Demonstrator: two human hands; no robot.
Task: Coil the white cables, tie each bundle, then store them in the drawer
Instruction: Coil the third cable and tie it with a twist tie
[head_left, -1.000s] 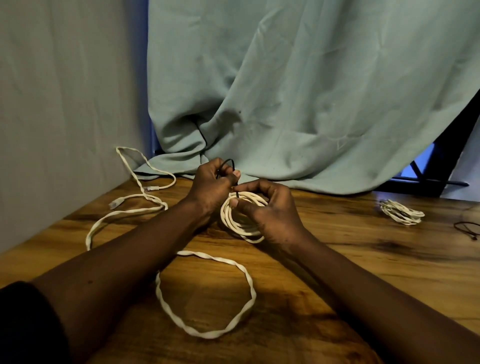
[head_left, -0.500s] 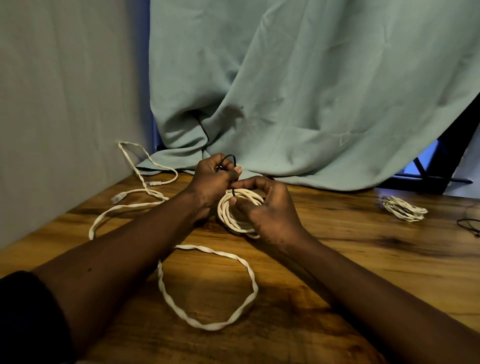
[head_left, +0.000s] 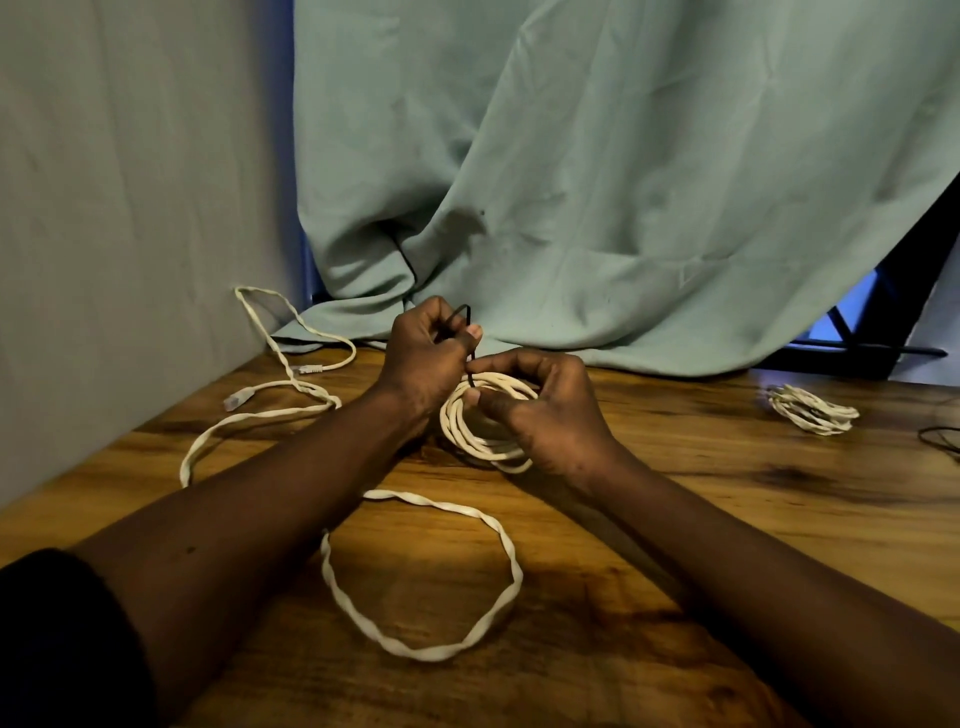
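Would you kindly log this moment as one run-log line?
step: tying coil; left hand: pinches black tie; right hand: holds coil; loose cable: on table

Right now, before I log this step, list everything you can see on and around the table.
coiled white cable bundle: one, white, table centre, in the hands
thin black tie: one, black, over that coil's top
loose white cable: count unclear, white, table front and left
second white cable bundle: one, white, table far right
thin black wire: one, black, right edge
wooden table: one, brown
teal fabric curtain: one, teal, behind table
left hand: pinches the tie
right hand: grips the coil
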